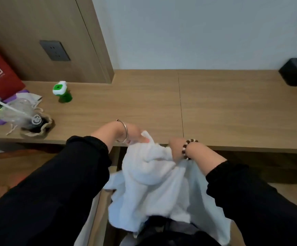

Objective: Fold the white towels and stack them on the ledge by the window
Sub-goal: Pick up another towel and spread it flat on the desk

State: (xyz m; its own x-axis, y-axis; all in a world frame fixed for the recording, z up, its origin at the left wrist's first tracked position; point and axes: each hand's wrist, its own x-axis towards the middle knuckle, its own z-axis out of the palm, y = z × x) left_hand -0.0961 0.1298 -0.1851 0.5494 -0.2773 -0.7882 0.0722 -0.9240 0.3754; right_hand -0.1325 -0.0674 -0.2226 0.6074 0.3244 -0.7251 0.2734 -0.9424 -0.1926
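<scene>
Wooden tabletop (144, 103) lies just ahead. Left hand (135, 133) and right hand (176, 148) grip the white towel (153, 183) at its top edge, side by side; the rest hangs below.

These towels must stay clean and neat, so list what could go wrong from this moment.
1. The white towel hangs bunched between the left hand and right hand, which grip it close together; the fold may come out uneven.
2. Its lower part droops below the ledge edge and might drag or slip down.
3. Spread leftward, it could knock the green bottle.
</scene>
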